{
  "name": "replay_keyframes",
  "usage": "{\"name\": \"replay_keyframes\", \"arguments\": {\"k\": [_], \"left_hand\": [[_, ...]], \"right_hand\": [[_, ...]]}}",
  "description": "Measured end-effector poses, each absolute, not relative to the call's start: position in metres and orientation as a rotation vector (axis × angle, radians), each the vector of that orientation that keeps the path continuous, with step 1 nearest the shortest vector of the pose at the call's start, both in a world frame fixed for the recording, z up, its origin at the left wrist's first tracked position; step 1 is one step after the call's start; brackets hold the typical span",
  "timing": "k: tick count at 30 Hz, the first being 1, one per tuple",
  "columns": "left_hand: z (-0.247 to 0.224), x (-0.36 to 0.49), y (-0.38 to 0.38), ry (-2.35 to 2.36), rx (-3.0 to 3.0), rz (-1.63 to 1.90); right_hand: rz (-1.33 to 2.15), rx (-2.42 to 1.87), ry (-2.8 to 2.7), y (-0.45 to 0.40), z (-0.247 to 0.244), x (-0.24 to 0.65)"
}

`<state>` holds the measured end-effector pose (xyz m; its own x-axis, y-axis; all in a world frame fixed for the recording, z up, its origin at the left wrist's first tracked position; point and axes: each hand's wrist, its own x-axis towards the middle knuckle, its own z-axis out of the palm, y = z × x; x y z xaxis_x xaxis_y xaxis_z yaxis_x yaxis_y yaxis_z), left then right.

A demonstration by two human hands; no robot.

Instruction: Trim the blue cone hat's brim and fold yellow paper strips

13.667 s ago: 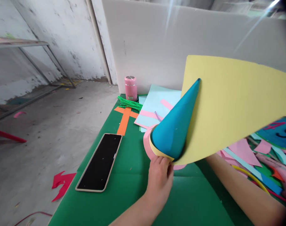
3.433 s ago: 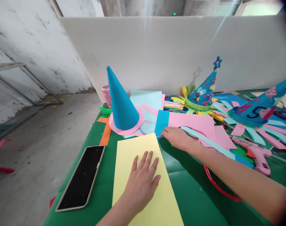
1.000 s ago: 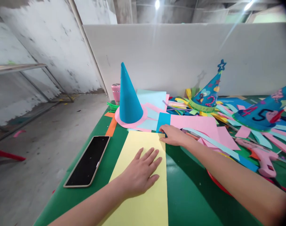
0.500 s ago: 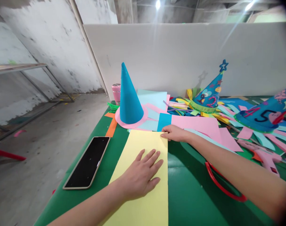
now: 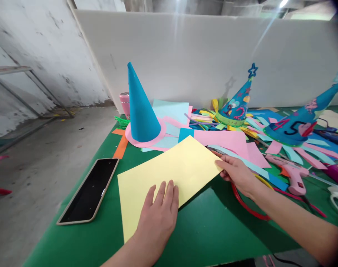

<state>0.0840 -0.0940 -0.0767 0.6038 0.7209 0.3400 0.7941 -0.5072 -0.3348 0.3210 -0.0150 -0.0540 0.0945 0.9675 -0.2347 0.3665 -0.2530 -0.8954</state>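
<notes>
A sheet of yellow paper (image 5: 171,163) lies turned at an angle on the green table. My left hand (image 5: 160,218) rests on its lower part, palm down with the fingers stretched out. Between thumb and fingers, my right hand (image 5: 234,170) pinches the sheet's right corner, which seems slightly raised. Just beyond the paper stands a plain blue cone hat (image 5: 143,111) on a pink ring brim (image 5: 131,140). Red scissors handles (image 5: 248,207) show partly beneath my right forearm.
A phone (image 5: 88,191) lies at the left table edge. Two decorated cone hats, one with a star (image 5: 235,104) and one marked 5 (image 5: 294,128), stand on the right. A pink glue gun (image 5: 292,172), pink paper (image 5: 221,141) and several strips lie nearby. A white panel (image 5: 180,55) closes the back.
The yellow paper has swung from lengthwise to slanting, its far right corner coming rightward and nearer with my right hand. My left hand stays flat on it. The view has shifted slightly right.
</notes>
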Motion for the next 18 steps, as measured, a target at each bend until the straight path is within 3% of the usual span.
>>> {"name": "replay_keyframes", "arguments": {"k": [6,10,12,18], "left_hand": [[-0.083,0.076,-0.092,-1.101,-2.382,-0.216],[-0.083,0.061,-0.099,-1.061,-2.409,-0.306],[-0.085,0.054,-0.101,-1.049,-2.421,-0.324],[-0.092,0.051,-0.101,-1.076,-2.433,-0.363]], "right_hand": [[1.066,-1.713,-1.520,-0.049,-0.053,0.352],[0.345,-1.874,-1.896,-0.071,-0.067,0.391],[0.189,-1.884,-2.028,-0.077,-0.078,0.405],[0.273,-1.953,-2.054,-0.076,-0.096,0.415]]}}
